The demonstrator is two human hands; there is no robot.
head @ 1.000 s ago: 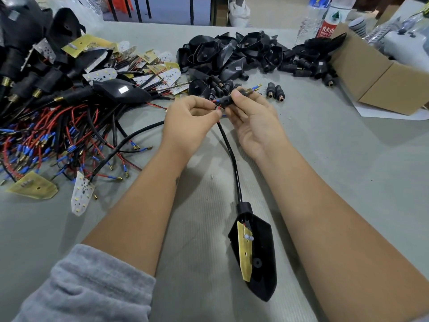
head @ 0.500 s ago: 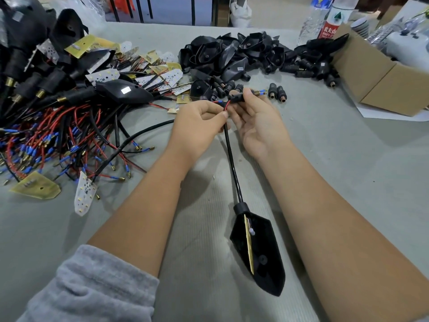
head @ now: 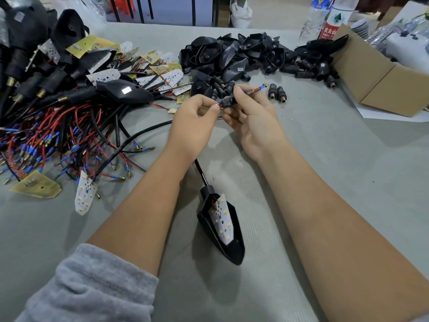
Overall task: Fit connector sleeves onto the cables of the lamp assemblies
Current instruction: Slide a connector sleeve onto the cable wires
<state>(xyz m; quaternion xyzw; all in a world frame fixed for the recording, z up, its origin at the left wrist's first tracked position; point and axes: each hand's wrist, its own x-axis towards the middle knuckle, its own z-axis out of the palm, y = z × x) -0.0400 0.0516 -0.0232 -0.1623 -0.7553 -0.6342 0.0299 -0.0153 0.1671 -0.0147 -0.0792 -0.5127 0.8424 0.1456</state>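
Right hand (head: pixel 251 122) pinches connector sleeve (head: pixel 228 102); left hand (head: pixel 193 126) pinches cable beside.

A cardboard box (head: pixel 380 73) is seen well to the right of the hands and beyond them, on the grey table (head: pixel 325 182). Two plastic bottles (head: pixel 325 17) are stood farther back, beside the box. White paper (head: pixel 392 116) is tucked under the box.
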